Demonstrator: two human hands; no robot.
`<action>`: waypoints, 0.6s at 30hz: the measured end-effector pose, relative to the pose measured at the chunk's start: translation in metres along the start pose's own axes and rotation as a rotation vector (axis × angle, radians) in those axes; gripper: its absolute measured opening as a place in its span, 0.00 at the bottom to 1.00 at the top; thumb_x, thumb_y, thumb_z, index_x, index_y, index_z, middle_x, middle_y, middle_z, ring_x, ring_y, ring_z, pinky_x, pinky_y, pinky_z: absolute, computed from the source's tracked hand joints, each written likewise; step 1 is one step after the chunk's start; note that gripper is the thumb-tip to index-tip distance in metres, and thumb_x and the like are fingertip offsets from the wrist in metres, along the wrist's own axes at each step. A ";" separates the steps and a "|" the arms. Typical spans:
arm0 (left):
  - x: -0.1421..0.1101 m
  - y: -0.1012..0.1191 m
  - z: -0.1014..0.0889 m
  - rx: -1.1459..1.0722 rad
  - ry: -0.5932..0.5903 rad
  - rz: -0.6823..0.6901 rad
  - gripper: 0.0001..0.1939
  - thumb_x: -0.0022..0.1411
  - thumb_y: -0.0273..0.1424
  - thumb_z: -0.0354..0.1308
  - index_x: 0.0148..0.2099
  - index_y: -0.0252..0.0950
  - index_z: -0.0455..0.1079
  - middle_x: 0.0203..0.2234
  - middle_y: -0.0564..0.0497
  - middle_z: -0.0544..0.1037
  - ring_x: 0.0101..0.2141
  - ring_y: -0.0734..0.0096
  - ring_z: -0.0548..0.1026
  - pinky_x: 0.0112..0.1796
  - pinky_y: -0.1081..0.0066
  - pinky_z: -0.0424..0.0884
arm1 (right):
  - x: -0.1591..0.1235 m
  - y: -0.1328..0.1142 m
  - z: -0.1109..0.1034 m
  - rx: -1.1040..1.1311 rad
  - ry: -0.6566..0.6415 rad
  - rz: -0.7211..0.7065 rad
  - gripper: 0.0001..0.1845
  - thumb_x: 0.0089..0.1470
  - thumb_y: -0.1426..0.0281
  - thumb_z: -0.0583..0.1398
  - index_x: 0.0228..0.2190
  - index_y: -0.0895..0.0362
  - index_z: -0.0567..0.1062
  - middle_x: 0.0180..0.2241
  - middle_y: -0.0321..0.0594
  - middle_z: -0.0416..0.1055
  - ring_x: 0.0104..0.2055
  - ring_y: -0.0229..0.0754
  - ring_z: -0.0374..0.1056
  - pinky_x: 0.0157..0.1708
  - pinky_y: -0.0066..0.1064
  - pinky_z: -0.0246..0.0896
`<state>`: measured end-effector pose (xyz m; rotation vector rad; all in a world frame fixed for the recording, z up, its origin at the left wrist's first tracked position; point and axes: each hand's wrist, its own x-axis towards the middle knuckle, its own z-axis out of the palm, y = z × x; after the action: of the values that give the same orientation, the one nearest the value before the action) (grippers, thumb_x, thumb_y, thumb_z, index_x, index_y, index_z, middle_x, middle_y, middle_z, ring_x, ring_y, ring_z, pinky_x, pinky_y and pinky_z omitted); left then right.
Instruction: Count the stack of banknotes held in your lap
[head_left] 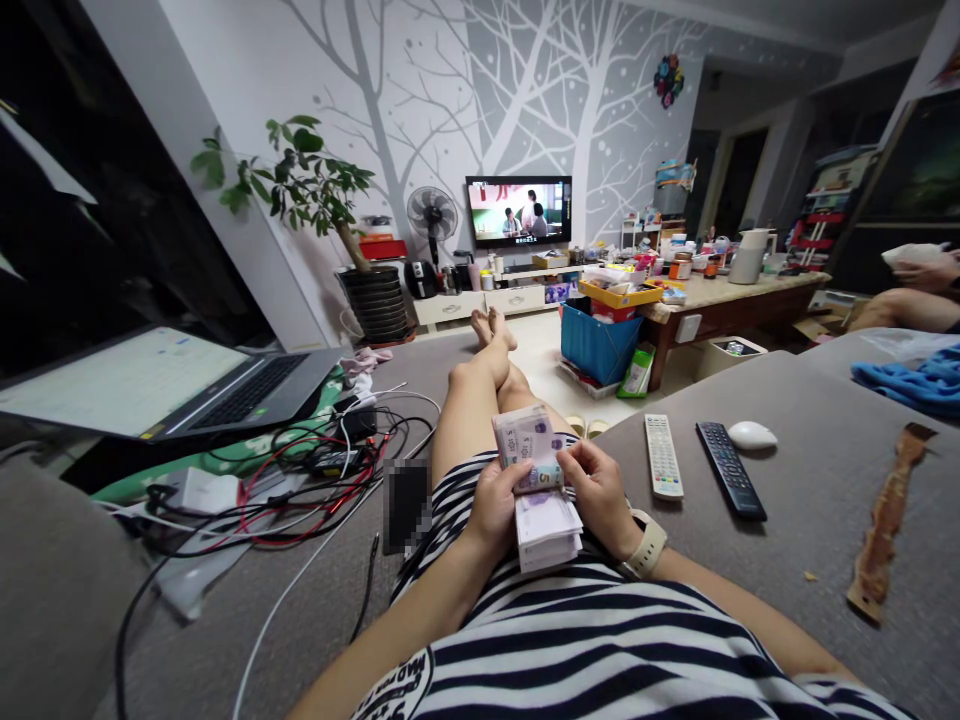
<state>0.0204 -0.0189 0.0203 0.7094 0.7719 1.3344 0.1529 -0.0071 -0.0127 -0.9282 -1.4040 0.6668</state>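
Observation:
A thick stack of purple banknotes [541, 500] rests on my lap, over my striped clothes. My left hand [496, 503] is closed round the stack's left side, thumb on top. My right hand [600, 490], with a pale watch on its wrist, pinches the top notes, which are bent upward [525, 440]. My legs stretch out ahead on the grey sofa [810, 540].
An open laptop [165, 385] and a tangle of cables [300, 480] lie to my left. A white remote [664, 457], a black remote [731, 470] and a white mouse [751, 435] lie to my right. Another person's hand [919, 270] shows at the far right. A TV [519, 210] plays ahead.

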 end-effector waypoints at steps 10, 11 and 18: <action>0.003 -0.005 -0.005 0.039 -0.013 0.020 0.14 0.45 0.28 0.64 0.38 0.32 0.73 0.29 0.48 0.81 0.29 0.66 0.78 0.37 0.67 0.73 | 0.001 0.003 0.001 -0.030 0.020 -0.003 0.18 0.57 0.60 0.56 0.20 0.56 0.63 0.19 0.30 0.56 0.23 0.35 0.52 0.25 0.27 0.48; 0.003 -0.004 -0.004 0.031 -0.010 0.019 0.13 0.47 0.29 0.63 0.37 0.32 0.73 0.29 0.48 0.81 0.29 0.64 0.78 0.37 0.66 0.73 | 0.001 0.003 0.001 -0.025 0.021 -0.004 0.18 0.57 0.60 0.56 0.20 0.56 0.63 0.19 0.30 0.56 0.23 0.35 0.52 0.25 0.27 0.48; 0.005 -0.005 -0.002 0.018 0.077 0.054 0.09 0.53 0.33 0.58 0.33 0.32 0.73 0.27 0.46 0.81 0.33 0.59 0.79 0.39 0.61 0.74 | -0.003 0.000 0.000 -0.002 0.014 -0.059 0.18 0.58 0.62 0.56 0.20 0.56 0.62 0.19 0.30 0.55 0.23 0.35 0.52 0.25 0.27 0.47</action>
<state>0.0220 -0.0142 0.0141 0.7008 0.8325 1.4121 0.1522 -0.0097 -0.0145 -0.8876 -1.4143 0.6133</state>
